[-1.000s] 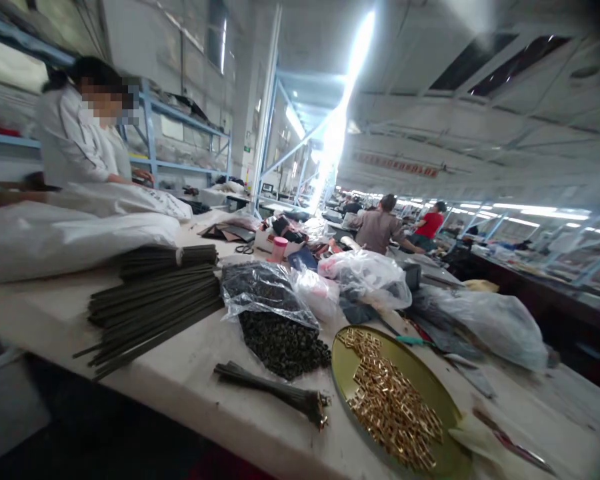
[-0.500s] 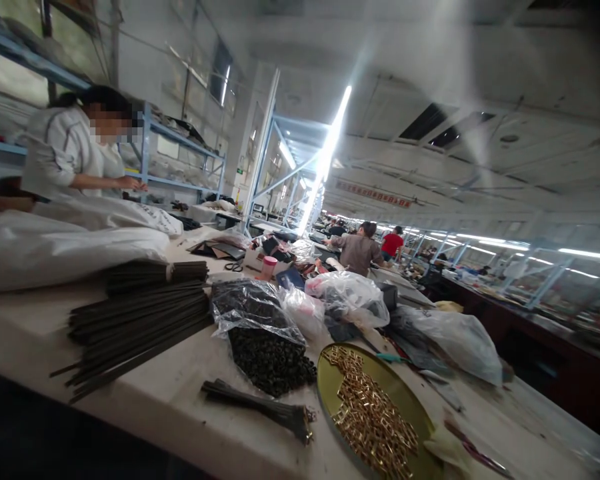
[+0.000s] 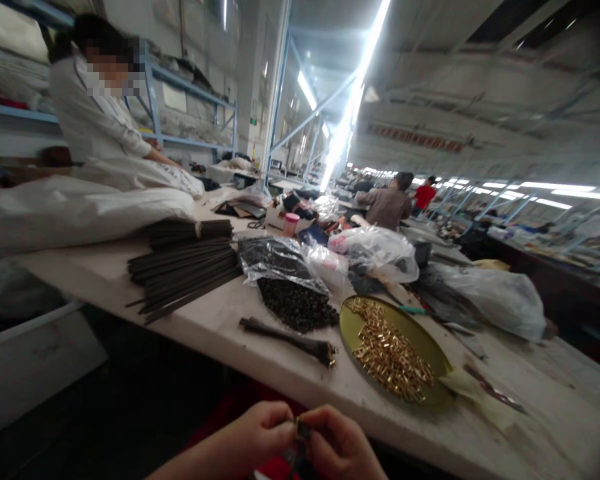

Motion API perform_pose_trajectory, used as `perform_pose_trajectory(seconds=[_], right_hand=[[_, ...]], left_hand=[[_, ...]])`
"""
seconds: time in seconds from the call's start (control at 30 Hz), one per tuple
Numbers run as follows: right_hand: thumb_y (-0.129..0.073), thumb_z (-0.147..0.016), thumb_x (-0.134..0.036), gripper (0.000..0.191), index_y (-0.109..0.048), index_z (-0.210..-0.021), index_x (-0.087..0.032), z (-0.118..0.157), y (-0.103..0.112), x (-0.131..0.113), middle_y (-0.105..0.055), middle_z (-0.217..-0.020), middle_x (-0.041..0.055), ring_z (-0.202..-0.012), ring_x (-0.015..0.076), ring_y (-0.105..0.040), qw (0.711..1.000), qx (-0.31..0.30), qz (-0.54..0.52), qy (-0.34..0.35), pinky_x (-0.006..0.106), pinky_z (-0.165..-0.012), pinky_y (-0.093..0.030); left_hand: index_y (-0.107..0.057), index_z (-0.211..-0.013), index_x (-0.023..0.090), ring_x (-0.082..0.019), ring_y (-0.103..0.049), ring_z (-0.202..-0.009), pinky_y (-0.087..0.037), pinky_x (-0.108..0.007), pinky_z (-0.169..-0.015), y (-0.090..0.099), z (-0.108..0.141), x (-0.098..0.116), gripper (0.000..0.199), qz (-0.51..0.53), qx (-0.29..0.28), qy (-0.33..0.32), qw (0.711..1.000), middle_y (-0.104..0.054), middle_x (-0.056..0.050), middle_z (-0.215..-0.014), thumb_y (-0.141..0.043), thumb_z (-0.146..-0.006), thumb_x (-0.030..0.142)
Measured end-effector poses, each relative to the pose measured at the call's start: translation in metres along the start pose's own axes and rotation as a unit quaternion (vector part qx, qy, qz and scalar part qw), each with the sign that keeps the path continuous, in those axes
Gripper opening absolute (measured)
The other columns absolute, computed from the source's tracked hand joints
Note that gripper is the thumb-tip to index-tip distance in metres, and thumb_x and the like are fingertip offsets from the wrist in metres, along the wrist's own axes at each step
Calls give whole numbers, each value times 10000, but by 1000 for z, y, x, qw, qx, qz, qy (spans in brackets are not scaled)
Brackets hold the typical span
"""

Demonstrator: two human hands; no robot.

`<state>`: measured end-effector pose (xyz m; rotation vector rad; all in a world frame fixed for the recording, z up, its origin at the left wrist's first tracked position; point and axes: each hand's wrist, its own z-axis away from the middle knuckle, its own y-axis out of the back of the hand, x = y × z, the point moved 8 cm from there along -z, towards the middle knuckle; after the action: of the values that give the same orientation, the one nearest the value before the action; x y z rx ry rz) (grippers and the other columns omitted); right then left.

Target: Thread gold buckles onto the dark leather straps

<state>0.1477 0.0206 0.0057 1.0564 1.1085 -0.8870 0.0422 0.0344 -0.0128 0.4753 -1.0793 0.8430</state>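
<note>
At the bottom, before the table's front edge, my left hand (image 3: pixel 260 432) and my right hand (image 3: pixel 336 441) meet with fingertips pinched together. Between them is a dark strap (image 3: pixel 301 433) with a small gold glint at its top, probably a metal buckle; the fingers cover most of it. On the table just beyond lies a small bundle of dark straps (image 3: pixel 290 341) with gold buckles at its right end. A gold-coloured oval tray (image 3: pixel 443 387) to the right holds a heap of small gold buckles (image 3: pixel 393 353). Behind the bundle, small black pieces (image 3: pixel 300 307) spill from a clear bag.
A larger bundle of dark strips (image 3: pixel 185 270) lies left on the table (image 3: pixel 200 320). White sacks (image 3: pixel 100 210) cover the far left corner, where a co-worker (image 3: pixel 97 113) stands. Plastic bags (image 3: pixel 375 250), a pink-lidded jar (image 3: pixel 291 225) and scissors (image 3: pixel 495 390) lie further right.
My view has tipped downward, so both hands now show at the bottom with the strap between them. The co-worker at the left has lowered their arms.
</note>
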Motion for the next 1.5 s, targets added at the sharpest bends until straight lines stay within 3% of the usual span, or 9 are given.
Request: perform_pose_trajectory(seconds=[0.07,0.13,0.4,0.53,0.63,0.73,1.03,1.37,1.5], right_hand=[[-603,-745,-433,270,-609,-815,-173,-1,1,15,-638,-717,11,-659,139,-587,994,35,-97,-40,265,-623,-467],[-626,-730,-424,280,-606,-843,-169,-2,-2,27,-645,-739,9,-657,121,-579,981,36,-171,-87,248,-631,-460],[-654,-728,-357,244,-610,-898,-188,-13,5,29,-655,-812,-5,-696,92,-576,963,3,-228,-145,209,-671,-458],[-651,-728,-358,251,-619,-902,-180,-20,12,29,-657,-785,-6,-670,90,-578,966,-21,-205,-153,208,-649,-465],[-632,-749,-345,238,-632,-915,-174,-23,17,32,-661,-781,-3,-665,91,-580,973,-66,-160,-151,211,-651,-471],[-605,-766,-358,245,-642,-919,-171,-26,22,34,-673,-807,12,-685,104,-592,976,-92,-133,-148,225,-663,-482],[-566,-784,-335,231,-656,-913,-166,-24,20,42,-689,-811,32,-702,132,-607,986,-103,-57,-120,233,-637,-491],[-527,-770,-230,137,-624,-844,-168,-22,20,41,-661,-708,3,-582,103,-555,991,-86,56,-81,205,-535,-442],[-499,-794,-247,149,-603,-862,-163,-19,16,45,-660,-733,13,-635,117,-579,991,-85,16,-100,223,-584,-464]], left_hand=[[-561,-707,125,-93,-406,-597,-290,-198,-528,5,1,14,230,-129,36,-90,987,-489,29,-624,-520,-768,343],[-560,-759,128,-101,-428,-619,-305,-205,-550,8,2,18,241,-192,52,-112,974,-518,17,-669,-440,-810,331],[-539,-756,113,-99,-438,-645,-347,-197,-592,10,-20,18,227,-118,-30,-20,992,-495,13,-683,-454,-797,319],[-521,-741,118,-85,-394,-607,-318,-194,-566,8,-33,11,221,-61,-65,23,996,-456,24,-653,-478,-779,331],[-496,-745,130,-65,-301,-512,-225,-193,-475,3,-36,-3,232,12,-104,90,990,-374,53,-577,-503,-764,361],[-470,-721,140,-56,-241,-467,-142,-210,-439,0,-39,-11,252,76,-124,133,980,-333,68,-539,-532,-749,383],[-480,-705,143,-38,-151,-415,-69,-226,-422,-14,-35,-27,271,207,-177,235,933,-252,96,-468,-611,-695,381],[-492,-725,140,-41,-153,-414,-65,-226,-414,-15,-34,-31,275,201,-177,234,935,-254,99,-464,-623,-691,379],[-472,-713,151,-41,-183,-413,-86,-220,-415,-11,-35,-31,326,138,-149,203,958,-287,95,-474,-621,-679,439]])
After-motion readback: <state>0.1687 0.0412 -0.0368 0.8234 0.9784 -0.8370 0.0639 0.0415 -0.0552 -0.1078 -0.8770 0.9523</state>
